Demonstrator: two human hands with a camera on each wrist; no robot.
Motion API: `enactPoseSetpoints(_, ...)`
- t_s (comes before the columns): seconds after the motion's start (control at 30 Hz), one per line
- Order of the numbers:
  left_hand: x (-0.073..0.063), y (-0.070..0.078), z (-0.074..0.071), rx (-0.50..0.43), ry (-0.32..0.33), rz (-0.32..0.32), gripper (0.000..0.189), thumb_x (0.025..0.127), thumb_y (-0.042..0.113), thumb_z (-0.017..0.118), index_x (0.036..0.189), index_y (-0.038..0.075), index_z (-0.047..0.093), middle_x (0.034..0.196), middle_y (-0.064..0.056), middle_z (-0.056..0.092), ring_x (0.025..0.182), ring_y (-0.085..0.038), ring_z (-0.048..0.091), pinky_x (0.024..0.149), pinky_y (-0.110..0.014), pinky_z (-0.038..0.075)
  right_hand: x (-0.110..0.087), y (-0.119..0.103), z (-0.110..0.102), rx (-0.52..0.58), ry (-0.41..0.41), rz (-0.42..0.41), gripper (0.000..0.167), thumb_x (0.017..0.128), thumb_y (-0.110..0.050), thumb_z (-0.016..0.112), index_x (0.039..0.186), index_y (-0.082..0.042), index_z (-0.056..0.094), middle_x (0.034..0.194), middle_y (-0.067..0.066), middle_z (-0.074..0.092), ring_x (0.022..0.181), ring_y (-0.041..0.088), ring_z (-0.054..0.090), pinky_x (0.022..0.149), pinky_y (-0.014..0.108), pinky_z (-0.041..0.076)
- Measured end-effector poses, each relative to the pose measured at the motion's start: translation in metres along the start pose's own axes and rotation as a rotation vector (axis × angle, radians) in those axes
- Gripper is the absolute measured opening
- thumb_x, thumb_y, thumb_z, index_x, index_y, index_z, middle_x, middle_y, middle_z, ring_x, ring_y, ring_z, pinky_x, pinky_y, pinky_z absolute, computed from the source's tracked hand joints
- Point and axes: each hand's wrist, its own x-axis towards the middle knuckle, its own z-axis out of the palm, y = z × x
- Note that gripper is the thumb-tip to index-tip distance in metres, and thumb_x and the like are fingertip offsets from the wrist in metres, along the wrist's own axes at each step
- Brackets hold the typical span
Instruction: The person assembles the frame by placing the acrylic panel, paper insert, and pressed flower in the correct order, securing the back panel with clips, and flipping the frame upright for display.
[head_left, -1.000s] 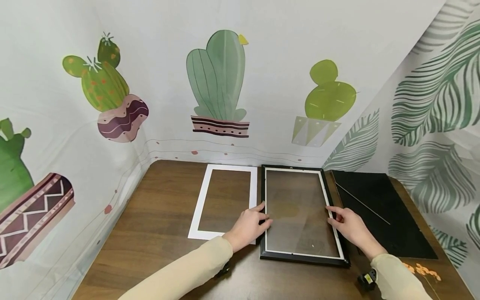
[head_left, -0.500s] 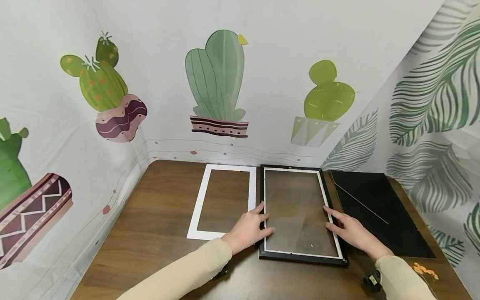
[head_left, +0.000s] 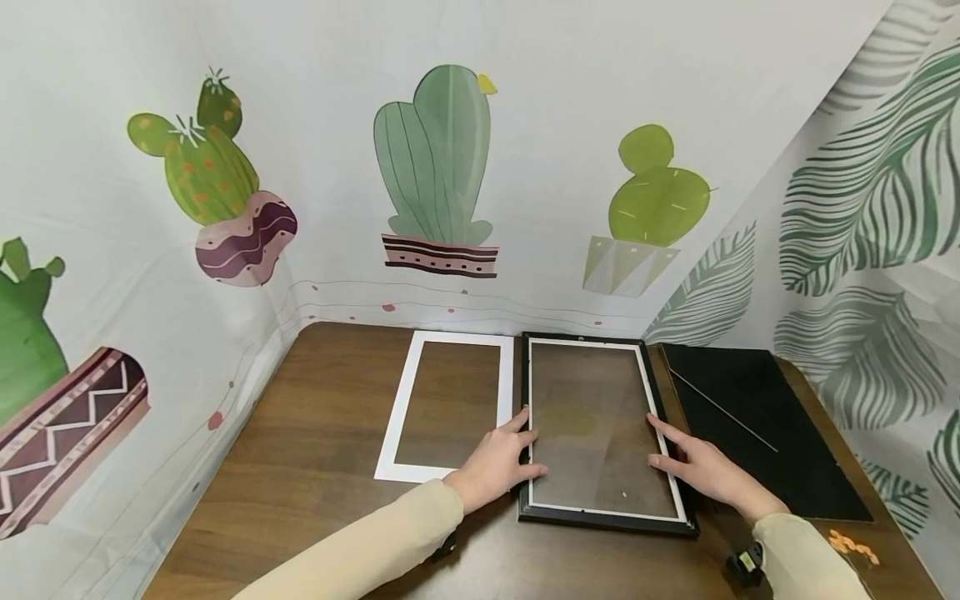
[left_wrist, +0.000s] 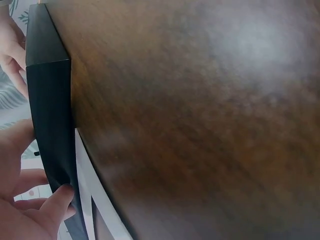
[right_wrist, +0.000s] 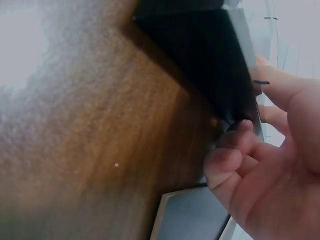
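A black picture frame (head_left: 609, 523) with a white inner border and a clear pane (head_left: 592, 392) lies flat on the table in the head view. At its left side is my left hand (head_left: 489, 468), thumb over the inner border and fingers along the outer edge. On the opposite side my right hand (head_left: 708, 473) grips the frame, thumb on the inner border. The left wrist view shows fingertips of the left hand (left_wrist: 25, 195) against the outer face of the frame (left_wrist: 50, 105). In the right wrist view, curled fingers of the right hand (right_wrist: 280, 165) reach the frame's outer side (right_wrist: 200, 55).
Left of the frame lies a white rectangular mat (head_left: 400, 408), partly under the left hand. A black board (head_left: 772, 433) lies to the right, with a thin rod (head_left: 723, 410) across it. Small orange flowers (head_left: 853, 547) rest near the right table edge. A cactus-printed cloth (head_left: 540, 167) hangs behind.
My left thumb has slid toward the near side along the frame. The right hand's thumb and fingers have spread a little, and its wrist has shifted right. The frame has stayed in place.
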Motion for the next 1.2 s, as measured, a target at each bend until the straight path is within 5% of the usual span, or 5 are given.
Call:
enactPoseSetpoints(0.13, -0.004, -0.002, -0.002, -0.005, 0.001, -0.011, 0.056, 0.092, 0.034, 0.081, 0.135, -0.001, 0.068, 0.158, -0.022, 0.046, 0.131, -0.036, 0.06, 0.105, -0.037, 0.051, 0.0, -0.003, 0.001, 0.027, -0.015, 0.004, 0.075, 0.103, -0.036, 0.067, 0.161, -0.002, 0.034, 0.115, 0.027, 0.066, 0.096, 0.035, 0.064, 0.083, 0.047, 0.052)
enactPoseSetpoints(0.27, -0.008, -0.004, -0.003, -0.004, 0.009, -0.017, 0.055, 0.092, 0.033, 0.082, 0.133, -0.001, 0.069, 0.157, -0.022, 0.046, 0.129, -0.036, 0.061, 0.104, -0.038, 0.052, -0.001, -0.004, 0.005, 0.044, -0.01, -0.001, 0.072, 0.103, -0.035, 0.067, 0.16, -0.005, 0.035, 0.079, 0.002, 0.047, 0.07, 0.014, 0.044, 0.066, 0.032, 0.04)
enactPoseSetpoints(0.53, -0.012, -0.011, -0.005, -0.046, 0.062, 0.017, 0.055, 0.095, 0.034, 0.077, 0.138, 0.001, 0.066, 0.153, -0.019, 0.053, 0.128, -0.035, 0.063, 0.104, -0.041, 0.052, -0.002, -0.005, 0.009, 0.051, 0.047, -0.057, 0.063, 0.1, -0.028, 0.071, 0.152, -0.005, 0.043, 0.078, -0.001, 0.045, 0.063, 0.006, 0.04, 0.058, 0.027, 0.036)
enactPoseSetpoints(0.8, -0.023, -0.032, -0.025, -0.129, 0.217, 0.026, 0.034, 0.1, 0.021, 0.07, 0.128, 0.0, 0.071, 0.124, -0.014, 0.072, 0.111, -0.028, 0.071, 0.095, -0.04, 0.057, -0.006, 0.0, 0.01, 0.04, 0.083, -0.07, 0.062, 0.1, -0.027, 0.072, 0.151, -0.005, 0.046, 0.076, -0.003, 0.045, 0.062, 0.004, 0.04, 0.056, 0.026, 0.037)
enactPoseSetpoints(1.2, -0.044, -0.094, -0.062, -0.035, 0.292, -0.172, 0.024, 0.093, 0.012, 0.077, 0.113, -0.001, 0.073, 0.107, -0.015, 0.07, 0.099, -0.032, 0.07, 0.085, -0.047, 0.058, -0.007, 0.004, 0.01, 0.014, 0.126, -0.119, 0.059, 0.097, -0.022, 0.075, 0.148, -0.006, 0.049, 0.08, -0.004, 0.046, 0.064, 0.002, 0.041, 0.057, 0.025, 0.037)
